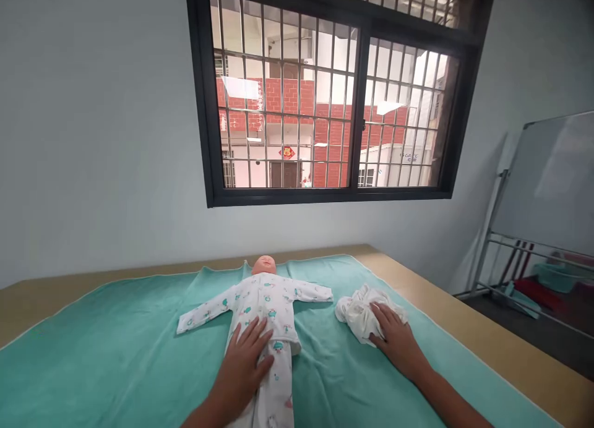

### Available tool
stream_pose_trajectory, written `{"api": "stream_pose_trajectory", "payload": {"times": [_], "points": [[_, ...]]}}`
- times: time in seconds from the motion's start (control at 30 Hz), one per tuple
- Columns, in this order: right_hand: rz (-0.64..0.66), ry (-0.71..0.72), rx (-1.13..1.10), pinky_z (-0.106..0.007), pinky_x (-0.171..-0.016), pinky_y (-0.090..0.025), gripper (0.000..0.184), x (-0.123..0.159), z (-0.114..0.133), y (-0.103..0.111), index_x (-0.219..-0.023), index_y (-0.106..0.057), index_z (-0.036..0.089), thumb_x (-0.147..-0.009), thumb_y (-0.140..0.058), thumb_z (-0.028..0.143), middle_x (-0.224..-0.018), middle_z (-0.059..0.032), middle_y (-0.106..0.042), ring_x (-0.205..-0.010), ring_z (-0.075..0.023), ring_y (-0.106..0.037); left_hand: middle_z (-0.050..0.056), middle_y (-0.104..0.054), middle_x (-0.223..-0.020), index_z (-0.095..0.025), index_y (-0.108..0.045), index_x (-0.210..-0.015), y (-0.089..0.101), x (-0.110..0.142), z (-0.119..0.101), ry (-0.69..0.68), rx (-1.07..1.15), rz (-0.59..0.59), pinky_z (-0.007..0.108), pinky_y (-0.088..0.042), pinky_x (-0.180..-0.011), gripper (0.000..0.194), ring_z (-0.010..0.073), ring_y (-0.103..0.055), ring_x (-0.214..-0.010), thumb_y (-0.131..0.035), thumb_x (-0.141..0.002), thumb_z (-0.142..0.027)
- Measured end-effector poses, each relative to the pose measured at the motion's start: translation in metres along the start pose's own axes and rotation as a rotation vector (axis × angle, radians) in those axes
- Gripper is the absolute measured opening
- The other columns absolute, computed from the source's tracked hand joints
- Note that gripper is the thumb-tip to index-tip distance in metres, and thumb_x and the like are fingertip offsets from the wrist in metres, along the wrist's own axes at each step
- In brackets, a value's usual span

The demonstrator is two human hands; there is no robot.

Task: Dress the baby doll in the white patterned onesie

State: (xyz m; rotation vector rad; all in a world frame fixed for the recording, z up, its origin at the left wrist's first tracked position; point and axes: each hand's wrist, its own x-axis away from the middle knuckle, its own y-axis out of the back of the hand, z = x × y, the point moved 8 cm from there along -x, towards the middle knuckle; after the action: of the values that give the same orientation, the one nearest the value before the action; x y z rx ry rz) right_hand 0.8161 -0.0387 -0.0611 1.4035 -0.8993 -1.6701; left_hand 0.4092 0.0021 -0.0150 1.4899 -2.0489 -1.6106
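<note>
A baby doll lies on its back in a white printed top and matching trousers, its sleeves spread out to both sides. My left hand rests flat over the doll's lower body, fingers stretched and apart, covering part of the top's hem and one trouser leg. To the doll's right is a crumpled white cloth. On the cloth's right side lies my right hand, fingers extended and thumb apart, touching it from above. Beneath everything spreads a green towel.
The towel covers much of a wooden table, whose right edge runs diagonally. Behind it is a wall with a barred window. A whiteboard on a metal stand stands at the right, with a teal basin and red items low behind it.
</note>
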Motion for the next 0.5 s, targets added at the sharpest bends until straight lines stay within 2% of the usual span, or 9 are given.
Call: {"api": "stream_pose_trajectory", "payload": {"times": [0.13, 0.2, 0.3, 0.4, 0.5], "points": [[-0.172, -0.028, -0.106, -0.044, -0.101, -0.04, 0.045, -0.001, -0.03, 0.024, -0.125, -0.059, 0.025, -0.088, -0.039, 0.04, -0.132, -0.0096, -0.058, -0.122, -0.0278, -0.051, 0.004, -0.062, -0.131, -0.03, -0.071, -0.106, -0.007, 0.011, 0.016, 0.035, 0.081, -0.124, 0.06, -0.023, -0.115, 0.031, 0.0266, -0.049, -0.13, -0.043, -0.092, -0.034], [-0.257, -0.109, -0.163, -0.042, -0.099, -0.043, 0.043, 0.002, -0.054, 0.031, -0.117, -0.063, 0.023, -0.084, -0.041, 0.04, -0.121, -0.0102, -0.064, -0.114, -0.028, -0.057, 0.005, -0.066, -0.124, -0.029, -0.073, -0.096, -0.006, 0.013, 0.022, 0.019, 0.138, -0.187, 0.059, -0.026, -0.114, 0.026, 0.0274, -0.053, -0.125, -0.048, -0.09, -0.034], [-0.368, -0.222, -0.24, -0.045, -0.099, -0.042, 0.045, 0.01, -0.083, 0.037, -0.114, -0.063, 0.023, -0.076, -0.042, 0.034, -0.118, -0.0096, -0.065, -0.113, -0.0305, -0.057, 0.005, -0.069, -0.118, -0.029, -0.073, -0.087, -0.005, 0.015, 0.029, -0.008, 0.189, -0.247, 0.059, -0.027, -0.113, 0.022, 0.028, -0.057, -0.12, -0.052, -0.087, -0.034], [-0.419, -0.299, -0.363, -0.046, -0.098, -0.043, 0.045, 0.019, -0.098, 0.043, -0.107, -0.065, 0.029, -0.068, -0.043, 0.031, -0.117, -0.0067, -0.065, -0.114, -0.033, -0.057, 0.005, -0.072, -0.111, -0.029, -0.072, -0.084, -0.002, 0.016, 0.033, 0.001, 0.236, -0.29, 0.059, -0.029, -0.112, 0.022, 0.0278, -0.06, -0.116, -0.051, -0.087, -0.035], [-0.453, -0.42, -0.439, -0.046, -0.09, -0.045, 0.034, 0.029, -0.098, 0.052, -0.095, -0.069, 0.036, -0.069, -0.047, 0.033, -0.113, -0.0054, -0.067, -0.108, -0.0347, -0.06, 0.006, -0.074, -0.104, -0.028, -0.071, -0.083, 0.004, 0.017, 0.033, 0.031, 0.311, -0.353, 0.055, -0.032, -0.111, 0.025, 0.0264, -0.062, -0.11, -0.05, -0.088, -0.039]]}}
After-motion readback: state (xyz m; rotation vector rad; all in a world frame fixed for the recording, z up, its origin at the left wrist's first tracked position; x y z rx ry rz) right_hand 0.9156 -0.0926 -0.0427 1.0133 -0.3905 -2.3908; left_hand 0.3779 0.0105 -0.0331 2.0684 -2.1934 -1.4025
